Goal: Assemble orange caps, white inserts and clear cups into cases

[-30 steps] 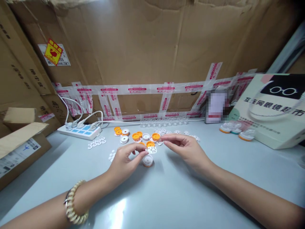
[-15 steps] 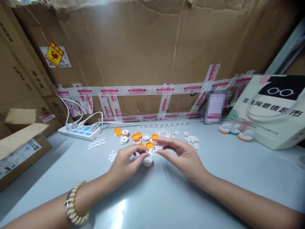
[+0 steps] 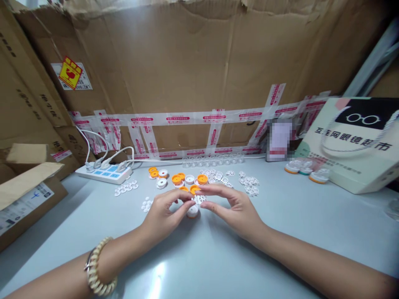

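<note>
My left hand (image 3: 170, 211) pinches a small white perforated plastic piece (image 3: 199, 199) between thumb and forefinger. From the other side, the thumb and fingers of my right hand (image 3: 235, 205) close around its right end, on a small white part whose shape I cannot make out. Just below the fingertips, a round white cap with an orange base (image 3: 192, 211) sits on the table. Behind my hands are several orange round caps (image 3: 202, 179), one of them (image 3: 195, 189) partly covered by my right fingers. White round caps (image 3: 161, 183) stand among them.
Small white discs (image 3: 126, 188) and smaller white pieces (image 3: 146, 204) lie to the left. White perforated parts (image 3: 249, 182) are scattered right of centre, with clear cups (image 3: 213, 160) lined up behind. A power strip (image 3: 104, 172), open carton (image 3: 28, 203), phone-like object (image 3: 279, 140), finished-looking domed pieces (image 3: 319, 175) and paper bag (image 3: 352, 145) surround the area.
My right hand has shifted left, bringing its fingertips closer to my left ones around the white piece. My left hand stays almost in place.
</note>
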Demonstrator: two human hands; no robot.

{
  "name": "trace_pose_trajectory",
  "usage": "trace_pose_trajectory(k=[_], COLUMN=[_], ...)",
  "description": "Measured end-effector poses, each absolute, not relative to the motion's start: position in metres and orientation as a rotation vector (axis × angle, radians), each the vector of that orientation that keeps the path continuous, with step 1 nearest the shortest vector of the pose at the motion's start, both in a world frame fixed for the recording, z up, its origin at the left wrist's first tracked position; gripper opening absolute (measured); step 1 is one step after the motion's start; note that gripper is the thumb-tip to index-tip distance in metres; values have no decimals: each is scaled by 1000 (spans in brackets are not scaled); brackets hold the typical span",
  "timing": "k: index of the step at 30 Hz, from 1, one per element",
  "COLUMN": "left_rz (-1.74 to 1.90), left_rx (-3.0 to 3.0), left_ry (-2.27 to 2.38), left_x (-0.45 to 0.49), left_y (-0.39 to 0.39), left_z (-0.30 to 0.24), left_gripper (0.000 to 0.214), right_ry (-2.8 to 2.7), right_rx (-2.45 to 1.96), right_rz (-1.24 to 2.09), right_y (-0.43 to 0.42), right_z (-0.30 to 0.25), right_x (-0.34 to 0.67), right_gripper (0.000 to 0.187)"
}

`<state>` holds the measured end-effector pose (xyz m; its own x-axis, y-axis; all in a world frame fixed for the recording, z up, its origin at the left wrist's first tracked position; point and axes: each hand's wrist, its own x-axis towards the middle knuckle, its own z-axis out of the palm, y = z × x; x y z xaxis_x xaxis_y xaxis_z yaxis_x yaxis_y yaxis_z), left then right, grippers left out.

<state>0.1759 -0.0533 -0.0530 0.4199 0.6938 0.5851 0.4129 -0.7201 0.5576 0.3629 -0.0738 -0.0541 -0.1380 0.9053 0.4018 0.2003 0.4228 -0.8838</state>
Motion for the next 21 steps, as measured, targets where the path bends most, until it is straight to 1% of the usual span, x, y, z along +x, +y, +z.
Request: trace_pose_trajectory(k=[5, 15, 18, 21], left_rz=[1240, 1258, 1291, 1329], left_rx=[2360, 2396, 2412, 2447], left_ry=[941, 902, 909, 916], left_x=[176, 175, 175, 175], left_y=[-55, -56, -56, -56], left_z=[-53, -53, -53, -53], left_gripper=[6, 6, 5, 6], right_ry=[-1601, -1624, -1629, -1582], right_rx=[-998, -1016, -1032, -1016], right_rz=[863, 815, 855, 972], right_y=[-73, -72, -71, -69], right_z=[-55, -55, -55, -55], right_x=[363, 364, 364, 364], right_gripper=[29, 25, 25, 26])
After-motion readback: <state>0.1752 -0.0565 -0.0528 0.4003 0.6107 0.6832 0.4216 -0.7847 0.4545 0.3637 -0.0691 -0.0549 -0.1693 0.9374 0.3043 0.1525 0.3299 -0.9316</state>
